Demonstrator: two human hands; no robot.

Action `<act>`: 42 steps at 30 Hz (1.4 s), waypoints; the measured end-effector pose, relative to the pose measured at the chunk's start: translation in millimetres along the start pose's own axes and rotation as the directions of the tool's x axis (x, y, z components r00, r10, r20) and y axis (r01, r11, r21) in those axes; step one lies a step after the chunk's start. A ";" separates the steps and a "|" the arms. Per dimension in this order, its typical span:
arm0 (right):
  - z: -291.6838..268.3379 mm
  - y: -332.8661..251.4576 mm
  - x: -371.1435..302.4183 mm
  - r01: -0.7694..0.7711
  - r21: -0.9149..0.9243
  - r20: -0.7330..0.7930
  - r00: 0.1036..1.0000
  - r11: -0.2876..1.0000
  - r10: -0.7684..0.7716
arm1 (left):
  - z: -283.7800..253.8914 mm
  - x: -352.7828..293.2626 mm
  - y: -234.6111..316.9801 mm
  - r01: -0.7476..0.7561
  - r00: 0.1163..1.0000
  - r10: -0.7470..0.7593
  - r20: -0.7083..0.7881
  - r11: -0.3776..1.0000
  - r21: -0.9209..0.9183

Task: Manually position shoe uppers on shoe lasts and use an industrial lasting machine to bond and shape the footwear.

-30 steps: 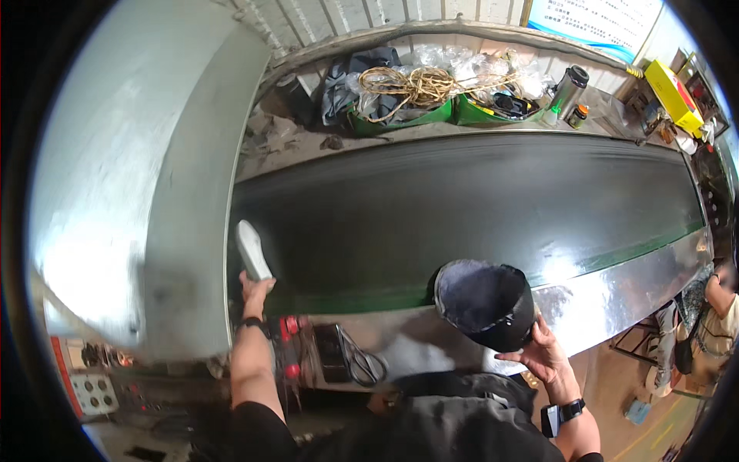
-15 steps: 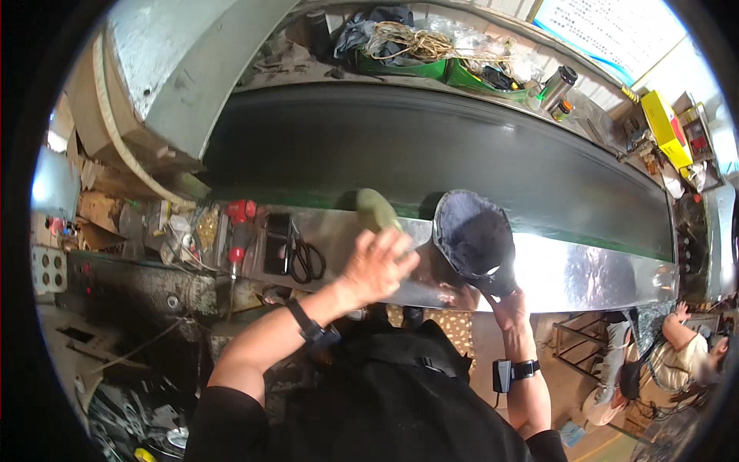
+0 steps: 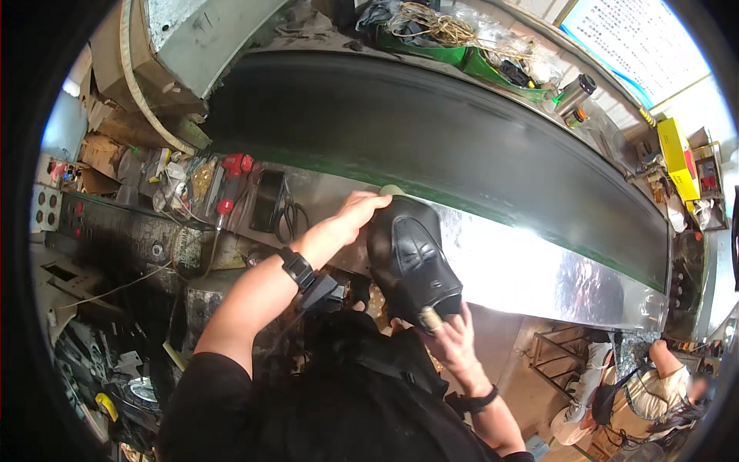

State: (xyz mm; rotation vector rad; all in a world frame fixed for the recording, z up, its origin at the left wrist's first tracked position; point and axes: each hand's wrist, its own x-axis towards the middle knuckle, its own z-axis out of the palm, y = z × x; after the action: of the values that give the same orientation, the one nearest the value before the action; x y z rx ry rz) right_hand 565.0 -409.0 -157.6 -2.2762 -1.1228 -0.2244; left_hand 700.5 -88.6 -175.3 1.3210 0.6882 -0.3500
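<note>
A black leather shoe upper [image 3: 412, 250], creased across its front, is held between my hands over the metal ledge. At its far end shows the rounded tip of a pale green shoe last [image 3: 391, 190]. My left hand [image 3: 356, 215] is closed around that far end, its thumb lying by the green tip and its other fingers mostly hidden behind the upper. At the near end, my right hand [image 3: 456, 343] grips the upper's edge. A small tan piece [image 3: 431, 319] shows at a finger of this hand; its kind is unclear.
A dark conveyor belt [image 3: 431, 131] runs beyond the shiny metal ledge [image 3: 531, 269]. Left on the ledge lie scissors [image 3: 290, 214], a black phone [image 3: 267, 202] and a red-handled tool [image 3: 235, 165]. Green bins [image 3: 431, 54] stand behind the belt. Another person [image 3: 647, 385] sits at the right.
My left hand has taken hold of the green last, which stood at the belt's edge. The upper has moved left and turned, from its open inside to its creased outer side, meeting the last.
</note>
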 end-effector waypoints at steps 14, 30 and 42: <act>25.1 13.6 -17.3 -0.483 0.528 0.050 0.839 0.699 0.542 | 29.1 30.3 -59.8 0.088 0.936 0.058 -0.348 0.917 0.389; 17.1 30.4 -26.4 -0.241 0.556 0.151 0.970 0.796 0.189 | 35.8 -26.5 -47.6 -0.129 0.875 0.264 -0.406 0.935 0.332; 26.1 -139.8 136.8 -0.648 0.724 0.656 0.753 0.239 0.054 | -110.5 -307.3 -38.1 -0.274 0.509 0.371 -0.777 0.925 0.263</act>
State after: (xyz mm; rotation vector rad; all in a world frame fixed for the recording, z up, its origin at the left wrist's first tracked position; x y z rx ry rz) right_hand 541.1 -236.1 -65.6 -1.3581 -0.5424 1.0812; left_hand 416.7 -35.5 -18.1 1.6769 1.1755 0.6220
